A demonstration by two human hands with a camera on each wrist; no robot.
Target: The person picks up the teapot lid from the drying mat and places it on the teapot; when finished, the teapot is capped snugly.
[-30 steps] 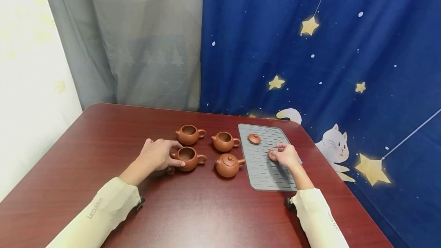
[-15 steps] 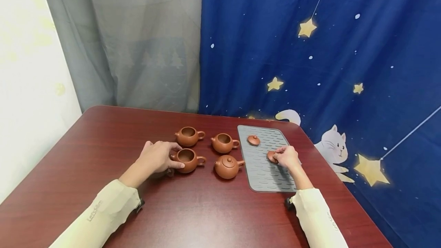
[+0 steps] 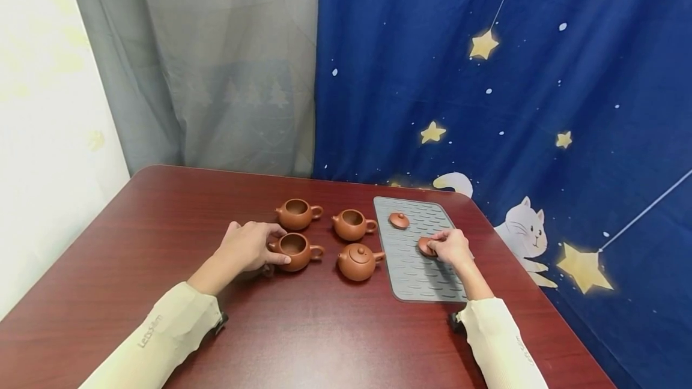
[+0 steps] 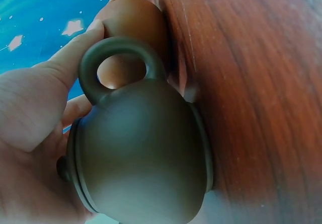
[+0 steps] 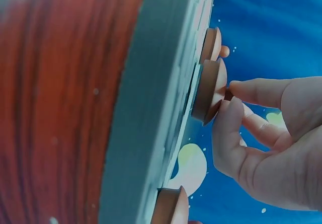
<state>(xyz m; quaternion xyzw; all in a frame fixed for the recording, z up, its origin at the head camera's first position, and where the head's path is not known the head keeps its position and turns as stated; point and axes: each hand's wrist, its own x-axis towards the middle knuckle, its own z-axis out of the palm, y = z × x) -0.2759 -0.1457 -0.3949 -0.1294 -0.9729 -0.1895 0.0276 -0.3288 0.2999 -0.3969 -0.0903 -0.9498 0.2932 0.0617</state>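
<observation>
My left hand [image 3: 251, 246] grips the left, spout side of a lidless reddish-brown clay teapot [image 3: 303, 260], thumb in front and fingers behind. Under that hand, a darker lidded teapot [image 4: 141, 138] stands close in the left wrist view, mostly hidden in the head view. My right hand [image 3: 453, 247] pinches the knob of a small clay teapot lid [image 3: 425, 246] between thumb and finger. The right wrist view has this lid [image 5: 209, 95] close over the grey mat [image 3: 405, 284], with another lid [image 5: 168, 206] lower in that view. A further lid [image 3: 399, 220] lies on the mat's far part.
Two more open teapots stand behind, one teapot [image 3: 295, 214] at the left and one teapot [image 3: 351, 224] at the right. A lidded teapot [image 3: 358, 262] sits beside the mat's left edge. Curtains [image 3: 378, 107] hang beyond the far edge of the dark red table [image 3: 303, 341].
My right fingers have drawn together onto the lid's knob, and the lid has shifted slightly left. The left hand stays on its teapot.
</observation>
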